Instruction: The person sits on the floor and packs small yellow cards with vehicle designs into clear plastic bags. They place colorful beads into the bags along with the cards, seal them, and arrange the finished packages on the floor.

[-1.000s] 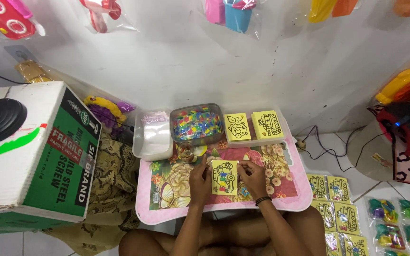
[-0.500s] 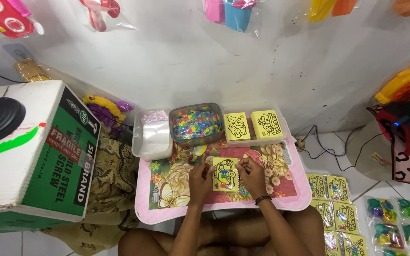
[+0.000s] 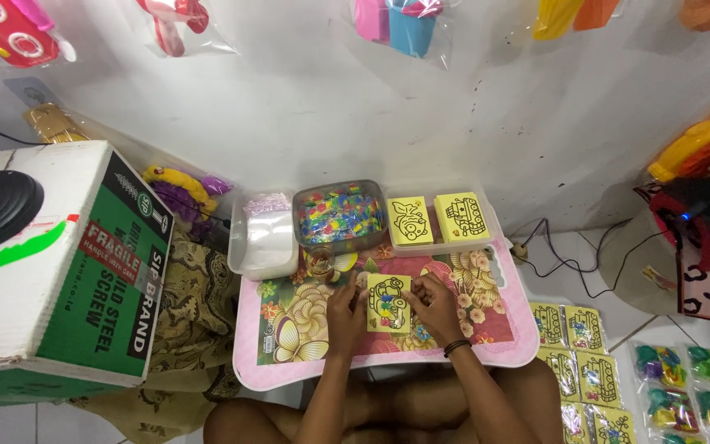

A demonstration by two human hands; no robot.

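Note:
Both my hands rest on a small pink flower-patterned table [image 3: 289, 372]. Between them lies a yellow card with a black line drawing [image 3: 389, 302]. My left hand [image 3: 345, 306] grips the card's left edge. My right hand [image 3: 434, 301], with a dark band at the wrist, pinches the card's right edge and partly covers it. Small coloured bits sit on the card's middle. Just beyond the card stands a little round clear pot [image 3: 320, 262].
At the table's far edge: a white tub of clear bags [image 3: 265, 238], a grey tub of coloured pieces [image 3: 340, 216], a clear tray with two yellow card stacks [image 3: 437, 219]. A large cardboard box [image 3: 59, 271] stands left. Packed yellow cards [image 3: 581, 349] and toy packets [image 3: 692, 390] lie on the floor right.
Both hands stay on the yellow card. It has shifted slightly on the table between the fingers; nothing was picked up or let go.

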